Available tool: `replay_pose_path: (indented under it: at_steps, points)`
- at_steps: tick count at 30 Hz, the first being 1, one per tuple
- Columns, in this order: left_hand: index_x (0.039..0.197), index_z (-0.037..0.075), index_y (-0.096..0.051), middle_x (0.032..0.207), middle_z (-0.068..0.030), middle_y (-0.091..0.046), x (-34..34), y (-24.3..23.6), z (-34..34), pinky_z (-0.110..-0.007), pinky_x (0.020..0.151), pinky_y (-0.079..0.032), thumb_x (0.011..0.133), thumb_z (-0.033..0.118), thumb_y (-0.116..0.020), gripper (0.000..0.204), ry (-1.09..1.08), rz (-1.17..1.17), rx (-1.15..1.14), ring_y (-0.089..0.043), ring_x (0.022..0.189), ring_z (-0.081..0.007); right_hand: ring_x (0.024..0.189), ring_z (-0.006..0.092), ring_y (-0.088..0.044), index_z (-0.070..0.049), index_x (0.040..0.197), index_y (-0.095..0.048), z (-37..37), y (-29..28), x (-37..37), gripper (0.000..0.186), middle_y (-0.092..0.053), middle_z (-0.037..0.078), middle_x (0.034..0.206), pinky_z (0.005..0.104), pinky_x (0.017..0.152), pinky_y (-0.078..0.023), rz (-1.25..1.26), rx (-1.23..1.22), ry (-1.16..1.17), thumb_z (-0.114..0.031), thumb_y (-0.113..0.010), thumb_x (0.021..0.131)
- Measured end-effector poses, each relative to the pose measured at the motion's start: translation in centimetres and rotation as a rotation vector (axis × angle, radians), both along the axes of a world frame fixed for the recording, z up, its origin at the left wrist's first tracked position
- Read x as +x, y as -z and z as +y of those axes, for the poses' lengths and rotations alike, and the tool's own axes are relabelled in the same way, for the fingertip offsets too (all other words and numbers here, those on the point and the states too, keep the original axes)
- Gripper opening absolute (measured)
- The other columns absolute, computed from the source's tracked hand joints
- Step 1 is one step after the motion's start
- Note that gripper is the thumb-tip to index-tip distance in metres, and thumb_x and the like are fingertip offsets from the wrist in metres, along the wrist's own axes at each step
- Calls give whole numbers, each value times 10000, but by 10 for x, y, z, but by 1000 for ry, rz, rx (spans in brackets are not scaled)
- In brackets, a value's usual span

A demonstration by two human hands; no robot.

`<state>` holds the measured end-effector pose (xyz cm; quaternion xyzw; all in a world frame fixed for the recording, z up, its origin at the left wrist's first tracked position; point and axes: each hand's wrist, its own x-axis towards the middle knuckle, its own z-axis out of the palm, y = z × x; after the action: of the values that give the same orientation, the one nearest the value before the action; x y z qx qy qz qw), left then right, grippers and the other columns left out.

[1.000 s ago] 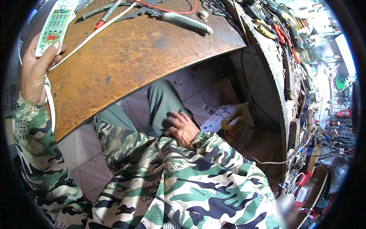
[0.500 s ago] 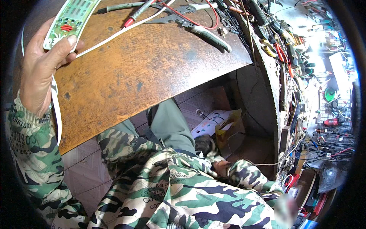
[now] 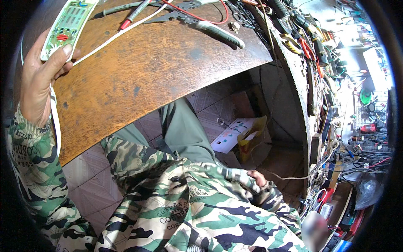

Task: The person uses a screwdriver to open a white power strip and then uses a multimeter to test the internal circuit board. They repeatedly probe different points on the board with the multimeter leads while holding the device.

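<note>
Head view: the left hand [image 3: 40,82] grasps a narrow circuit board in a white casing [image 3: 69,25] by its lower end, the thumb laid over the near edge and the fingers behind. The board is held at the upper left, above the brown tabletop [image 3: 142,80], component side visible, its far end cut off by the frame. A white cable [image 3: 110,42] runs diagonally across the tabletop from beside this hand. Near the far edge lie a probe with a red tip [image 3: 135,14] and grey-handled pliers [image 3: 220,34].

The right hand [image 3: 257,178] is low, at the front of the camouflage jacket [image 3: 218,206], mostly hidden by cloth; whether it grips anything cannot be told. Beneath the table, near the green trousers [image 3: 182,130], are a white sheet with coloured marks [image 3: 231,136] and a yellow bag [image 3: 252,145].
</note>
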<state>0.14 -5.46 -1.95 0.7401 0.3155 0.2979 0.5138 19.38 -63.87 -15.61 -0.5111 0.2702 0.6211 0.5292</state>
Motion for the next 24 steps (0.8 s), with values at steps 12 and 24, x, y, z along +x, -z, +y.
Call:
replay_pose_path:
  at_steps: [12,24]
  points:
    - [1393,15,-443,1060,-82,-669,-4,-1,9,-206,820,-512,914,309,-675,607,80,68,32,-635,923,-71,914,279,-677,37,1133,-617,-30,56,-82,424,-683,168,1093,389,800,-532,-514,-101,-675,-300,-581,878]
    - [1396,10,-446,1127,-93,-654,-5,-2,6,-219,813,-499,909,330,-668,623,88,108,131,-640,994,-113,869,278,-680,14,1076,-638,-25,44,-80,372,-697,151,1031,392,742,-525,-571,-115,-770,-294,-590,874]
